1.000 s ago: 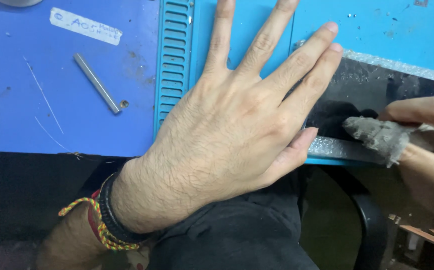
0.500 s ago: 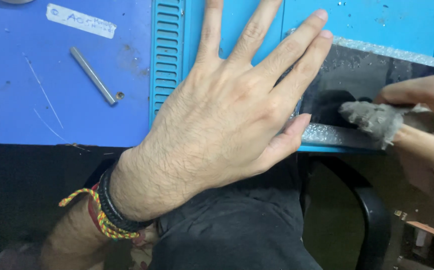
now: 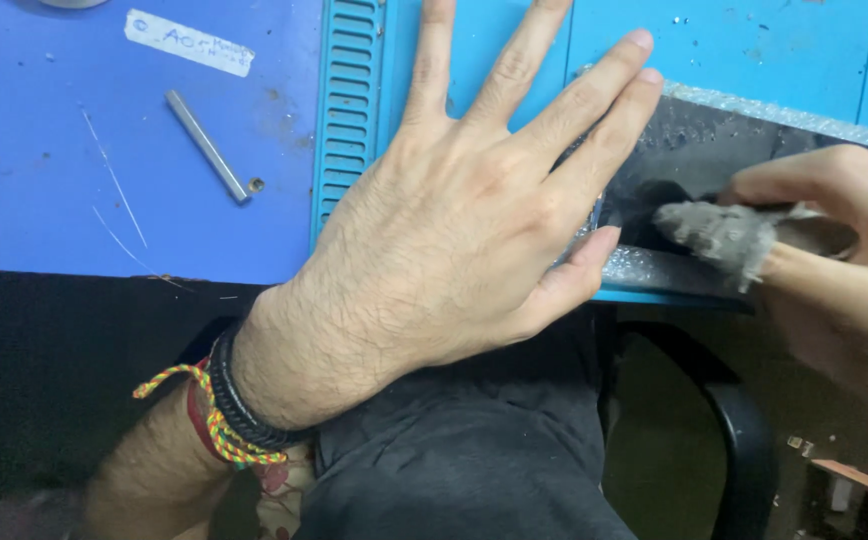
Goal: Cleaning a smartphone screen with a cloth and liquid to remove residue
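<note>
Left hand flat on dark panel, right hand rubbing it with grey cloth

Item: left hand (image 3: 464,240), fingers fully spread and straight, palm down, gripping nothing; fingertips and thumb rest on the near-left end of the panel (image 3: 694,160), which lies at 2 o'clock from the palm on a strip of bubble wrap (image 3: 644,268) at the mat's front edge. Right hand (image 3: 834,250), at 3 o'clock, fingers curled and closed on the cloth (image 3: 724,232), a crumpled wad touching the panel face just beside the left thumb tip. Teal mat (image 3: 354,110) under both; its ribbed strip runs along the left hand's 11 o'clock side. Metal rod (image 3: 209,145) lies at 10 o'clock on the blue table (image 3: 54,220), well apart, below a white label (image 3: 189,42). Left wrist carries braided bands (image 3: 224,415)
</note>
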